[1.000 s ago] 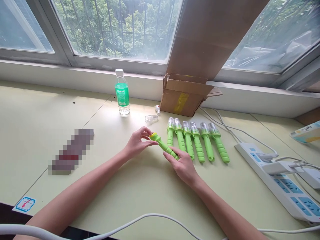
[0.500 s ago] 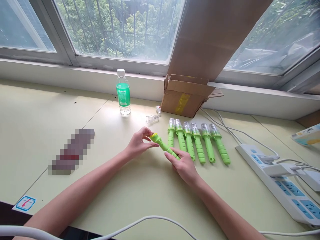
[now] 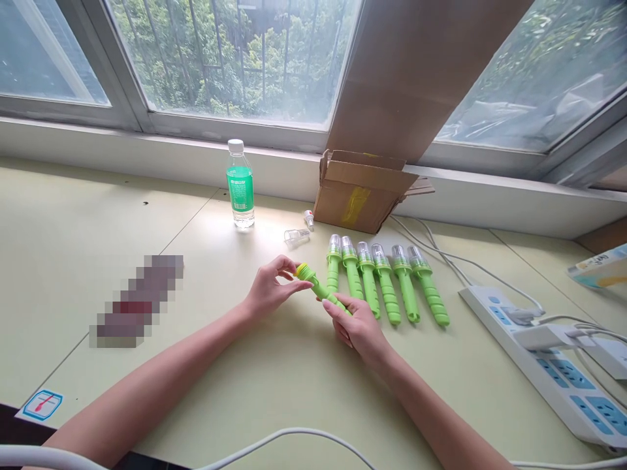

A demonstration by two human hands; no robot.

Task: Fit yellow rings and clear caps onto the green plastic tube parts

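The right hand [image 3: 360,326] is gripping the handle of a ribbed green plastic stick [image 3: 321,287] just above the pale table [image 3: 274,378], while the left hand [image 3: 267,290] is pinching its yellow-tipped head, seemingly fitting it and needing a steady twist.

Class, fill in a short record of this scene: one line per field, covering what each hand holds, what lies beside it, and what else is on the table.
Left hand: fingertips pinch the head end of the green stick
Right hand: grips the same stick's handle
Beside: row of six capped green sticks
Loose part: clear cap lying apart
Behind: water bottle, cardboard box
Right edge: power strip
Surface: pale table
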